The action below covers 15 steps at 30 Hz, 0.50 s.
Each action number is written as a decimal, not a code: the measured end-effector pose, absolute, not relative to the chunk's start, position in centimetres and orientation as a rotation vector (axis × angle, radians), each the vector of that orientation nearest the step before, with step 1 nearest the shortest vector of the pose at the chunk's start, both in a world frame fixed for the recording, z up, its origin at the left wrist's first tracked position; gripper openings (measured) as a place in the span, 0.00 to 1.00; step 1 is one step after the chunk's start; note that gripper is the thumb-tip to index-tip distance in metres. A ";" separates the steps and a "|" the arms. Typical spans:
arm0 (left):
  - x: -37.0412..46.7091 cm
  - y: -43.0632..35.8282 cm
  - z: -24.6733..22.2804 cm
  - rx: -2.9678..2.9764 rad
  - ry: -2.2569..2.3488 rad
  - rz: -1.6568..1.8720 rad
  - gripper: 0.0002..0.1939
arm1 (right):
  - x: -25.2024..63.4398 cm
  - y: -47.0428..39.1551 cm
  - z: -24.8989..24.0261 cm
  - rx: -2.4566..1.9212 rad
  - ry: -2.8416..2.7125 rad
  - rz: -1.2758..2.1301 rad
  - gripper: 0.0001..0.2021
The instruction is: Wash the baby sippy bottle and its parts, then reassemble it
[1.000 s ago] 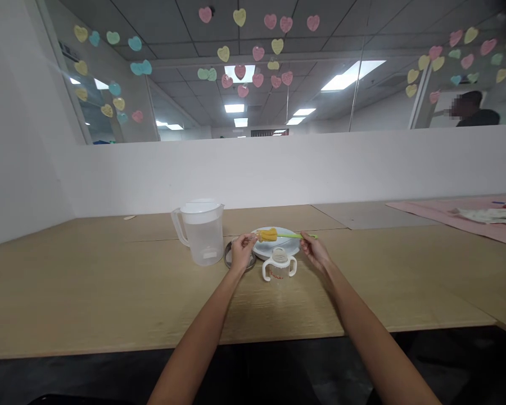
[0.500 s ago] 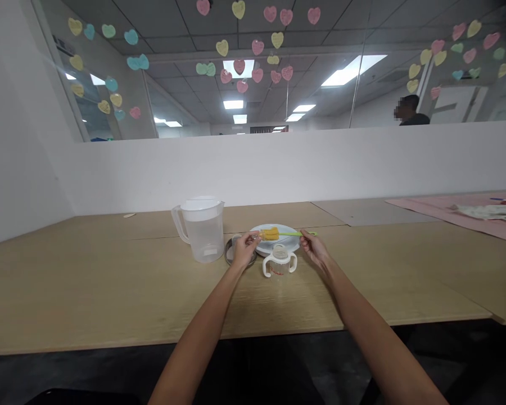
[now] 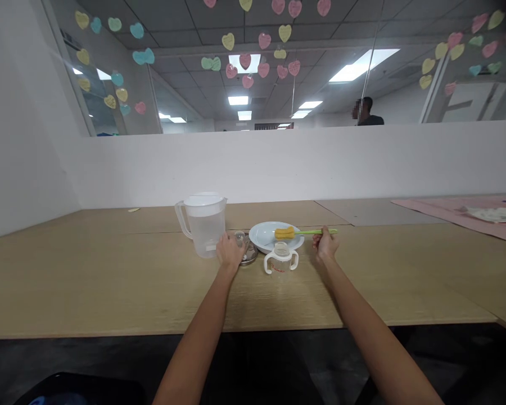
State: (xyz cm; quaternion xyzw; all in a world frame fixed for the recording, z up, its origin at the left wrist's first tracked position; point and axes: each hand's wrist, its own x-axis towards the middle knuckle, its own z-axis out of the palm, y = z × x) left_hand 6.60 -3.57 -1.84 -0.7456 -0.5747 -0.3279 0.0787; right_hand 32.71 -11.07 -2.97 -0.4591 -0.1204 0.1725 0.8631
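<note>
My right hand (image 3: 326, 245) is closed on the green handle of a brush with a yellow sponge head (image 3: 284, 232), held level over a white plate (image 3: 263, 239). My left hand (image 3: 230, 251) is at the left side of a round metal dish (image 3: 250, 256), fingers around a small clear object (image 3: 240, 238) too small to make out well. In front of the plate stands a clear bottle with two white handles (image 3: 281, 260), its top open. A translucent pitcher (image 3: 207, 228) with a white lid stands just left of my left hand.
The wooden table (image 3: 130, 281) meets a white wall (image 3: 278, 169) at the back. A pink cloth (image 3: 455, 211) with white items on it lies at the far right. Behind the glass above, a person (image 3: 370, 115) in dark clothing is visible.
My left hand has let go of the yellow brush head and moved left and down to the metal dish. My right hand has shifted right with the brush. The view has turned slightly.
</note>
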 end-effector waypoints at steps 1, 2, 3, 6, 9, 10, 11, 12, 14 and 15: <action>6.6 -3.5 -1.9 -2.249 -1.739 -0.906 0.16 | 32.8 -11.1 -3.0 -0.975 -0.241 0.290 0.17; 6.6 -3.4 -2.0 -2.272 -1.755 -0.834 0.16 | 33.0 -11.2 -3.0 -0.988 -0.230 0.201 0.18; 6.7 -3.4 -2.1 -2.299 -1.767 -0.771 0.15 | 33.1 -11.3 -2.9 -0.999 -0.219 0.102 0.18; 6.7 -3.4 -2.2 -2.365 -1.788 -0.663 0.13 | 33.0 -11.5 -2.8 -1.016 -0.221 -0.145 0.20; 6.7 -3.6 -2.0 -2.366 -1.781 -0.668 0.15 | 32.4 -11.5 -2.9 -1.071 -0.357 -0.246 0.21; 6.7 -3.7 -1.9 -2.356 -1.771 -0.696 0.15 | 32.1 -11.5 -3.0 -1.107 -0.429 -0.261 0.21; 6.7 -3.8 -1.7 -2.348 -1.748 -0.744 0.16 | 31.8 -11.6 -3.1 -1.147 -0.506 -0.274 0.21; 6.7 -3.9 -1.6 -2.345 -1.713 -0.815 0.15 | 31.5 -11.6 -3.2 -1.188 -0.584 -0.279 0.21; 6.9 -4.1 -1.3 -2.364 -1.591 -1.000 0.14 | 30.9 -11.8 -3.4 -1.246 -0.723 -0.248 0.20; 7.1 -4.3 -1.1 -2.389 -1.507 -1.097 0.14 | 30.6 -11.9 -3.4 -1.254 -0.771 -0.212 0.19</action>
